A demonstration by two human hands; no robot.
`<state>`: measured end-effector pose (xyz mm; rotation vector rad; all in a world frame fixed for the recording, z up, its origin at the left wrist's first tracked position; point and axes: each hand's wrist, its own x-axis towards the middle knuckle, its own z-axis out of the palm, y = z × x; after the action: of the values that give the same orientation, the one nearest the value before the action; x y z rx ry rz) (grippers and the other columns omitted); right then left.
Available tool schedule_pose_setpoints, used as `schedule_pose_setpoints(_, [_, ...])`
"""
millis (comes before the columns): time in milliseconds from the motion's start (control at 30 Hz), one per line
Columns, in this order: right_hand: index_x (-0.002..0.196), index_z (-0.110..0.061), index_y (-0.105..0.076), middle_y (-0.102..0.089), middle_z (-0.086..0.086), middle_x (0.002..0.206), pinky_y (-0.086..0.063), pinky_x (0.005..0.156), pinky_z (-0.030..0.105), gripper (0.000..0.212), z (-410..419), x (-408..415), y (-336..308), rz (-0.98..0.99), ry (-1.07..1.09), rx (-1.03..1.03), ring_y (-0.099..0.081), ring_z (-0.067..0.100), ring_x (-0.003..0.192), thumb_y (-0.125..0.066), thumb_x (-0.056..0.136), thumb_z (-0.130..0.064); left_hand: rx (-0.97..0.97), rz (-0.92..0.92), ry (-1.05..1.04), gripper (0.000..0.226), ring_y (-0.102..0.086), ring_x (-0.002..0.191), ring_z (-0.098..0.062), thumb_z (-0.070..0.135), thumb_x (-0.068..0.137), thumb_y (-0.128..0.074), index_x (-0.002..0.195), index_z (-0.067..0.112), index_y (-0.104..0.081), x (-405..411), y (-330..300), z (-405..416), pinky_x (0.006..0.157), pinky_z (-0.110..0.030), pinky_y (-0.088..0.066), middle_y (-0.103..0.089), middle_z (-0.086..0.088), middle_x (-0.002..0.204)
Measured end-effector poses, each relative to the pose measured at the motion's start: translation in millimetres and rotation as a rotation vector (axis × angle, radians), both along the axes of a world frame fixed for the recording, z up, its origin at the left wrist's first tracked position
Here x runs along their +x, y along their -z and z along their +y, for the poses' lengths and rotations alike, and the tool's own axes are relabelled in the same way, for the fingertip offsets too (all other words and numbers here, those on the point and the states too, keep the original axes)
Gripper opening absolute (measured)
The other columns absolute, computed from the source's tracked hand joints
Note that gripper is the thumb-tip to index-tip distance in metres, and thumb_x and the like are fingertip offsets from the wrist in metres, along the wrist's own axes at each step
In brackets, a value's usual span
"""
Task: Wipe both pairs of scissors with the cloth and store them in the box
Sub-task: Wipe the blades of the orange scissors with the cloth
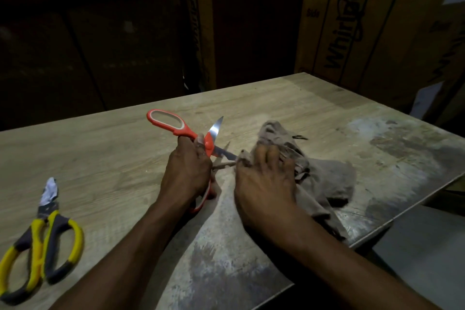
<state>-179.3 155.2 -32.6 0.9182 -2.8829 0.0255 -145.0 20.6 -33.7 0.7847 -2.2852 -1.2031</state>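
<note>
Orange scissors (pixel 201 145) held mid-worktop, blades spread wide apart: one blade points up and away, shiny steel, the other runs right toward the cloth (pixel 324 178). Orange handles w/ pale inner lining; one loop sticks up to the left, the other shows below the left hand (pixel 188 173). L grip is clamped round the scissors near the pivot. Right hand (pixel 264 184) has fingers curled, bunching the cloth against the lower blade's tip. Cloth is grey-brown, crumpled, spread toward the worktop's right edge.

2nd pair, yellow-and-grey scissors (pixel 42 246), lies flat at near left, well apart from the hands, blades together, tip pointing away.

Worktop (pixel 100 158): pale wood grain, w/ worn, whitish-grey scuffed patches on the right half. Room dim; big cardboard cartons (pixel 364 20) w/ printed lettering stand behind.
</note>
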Motion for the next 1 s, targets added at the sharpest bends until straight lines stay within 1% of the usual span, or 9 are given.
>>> schedule_pose_setpoints(133, [0.147,-0.016,-0.046,-0.027,0.021,0.15,-0.022,0.112,0.06,0.055,5,-6,-12,-0.011,0.013,0.105,-0.019,0.042,0.14,-0.056,0.095,-0.03,-0.052,-0.005,-0.01,0.028,-0.073,0.067,-0.032,0.045,0.112,-0.029,0.111,0.022,-0.043,2,-2,2,0.062,-0.058,-0.062,-0.069,-0.013,0.086])
schedule_pose_setpoints(333, [0.164,-0.025,-0.01,-0.006,0.022,0.165,-0.011,0.121,0.061,0.079,-4,9,-10,-0.037,-0.102,-0.039,-0.005,0.044,0.151,-0.053,0.099,-0.028,-0.088,-0.032,-0.023,0.031,-0.064,0.074,-0.019,0.043,0.113,-0.03,0.112,0.018,-0.048,-2,2,5,0.059,-0.037,-0.049,-0.065,-0.005,0.091])
schedule_pose_setpoints(500, [0.151,-0.022,-0.042,-0.027,0.02,0.154,-0.023,0.112,0.06,0.055,-1,-1,-7,0.008,-0.042,0.069,-0.018,0.041,0.141,-0.053,0.098,-0.032,0.023,-0.013,0.008,0.027,-0.071,0.064,-0.027,0.041,0.113,-0.032,0.114,0.018,-0.045,1,-3,5,0.049,-0.036,-0.057,-0.069,-0.012,0.086])
schedule_pose_setpoints(600, [0.142,-0.022,-0.053,-0.031,0.019,0.15,-0.025,0.11,0.06,0.044,12,-14,-8,0.003,-0.026,0.122,-0.021,0.04,0.14,-0.05,0.098,-0.029,-0.005,-0.017,0.008,0.029,-0.073,0.066,-0.031,0.047,0.112,-0.03,0.115,0.02,-0.043,3,-4,4,0.06,-0.053,-0.064,-0.071,-0.012,0.088])
schedule_pose_setpoints(700, [0.138,-0.02,-0.052,-0.034,0.021,0.147,-0.029,0.11,0.06,0.044,28,-34,-12,-0.018,0.054,0.141,-0.023,0.043,0.138,-0.05,0.096,-0.027,0.005,0.005,0.005,0.026,-0.072,0.055,-0.019,0.041,0.113,-0.031,0.114,0.019,-0.045,6,-5,3,0.05,-0.037,-0.06,-0.07,-0.01,0.085])
schedule_pose_setpoints(767, [0.131,-0.022,-0.052,-0.042,0.019,0.135,-0.036,0.104,0.054,0.04,36,-49,-11,-0.002,0.064,0.057,-0.034,0.043,0.13,-0.053,0.091,-0.027,-0.048,-0.002,-0.012,0.025,-0.067,0.048,-0.011,0.037,0.113,-0.031,0.114,0.017,-0.046,5,-5,3,0.043,-0.029,-0.052,-0.069,-0.007,0.083])
schedule_pose_setpoints(833, [0.126,-0.027,-0.057,-0.056,0.015,0.119,-0.044,0.09,0.043,0.034,34,-59,-16,-0.04,-0.048,-0.175,-0.053,0.037,0.114,-0.05,0.093,-0.032,-0.064,-0.014,-0.01,0.027,-0.07,0.055,-0.017,0.037,0.113,-0.03,0.114,0.016,-0.047,2,-2,2,0.048,-0.035,-0.055,-0.069,-0.007,0.084])
schedule_pose_setpoints(933, [0.123,-0.021,-0.076,-0.078,0.0,0.101,-0.05,0.072,0.02,0.025,19,-65,-27,-0.271,-0.174,-0.656,-0.067,0.001,0.08,-0.063,0.102,-0.028,-0.058,-0.01,0.001,0.028,-0.072,0.06,-0.024,0.038,0.112,-0.031,0.111,0.017,-0.048,0,-1,-1,0.055,-0.04,-0.058,-0.072,-0.006,0.084])
schedule_pose_setpoints(1000, [0.108,-0.019,-0.081,-0.078,-0.01,0.089,-0.052,0.064,0.015,0.015,9,-69,-28,-0.384,-0.186,-0.738,-0.068,-0.006,0.071,-0.076,0.094,-0.022,-0.076,-0.008,0.001,0.029,-0.071,0.067,-0.022,0.04,0.112,-0.031,0.11,0.017,-0.049,-1,1,-3,0.062,-0.041,-0.059,-0.072,-0.006,0.089])
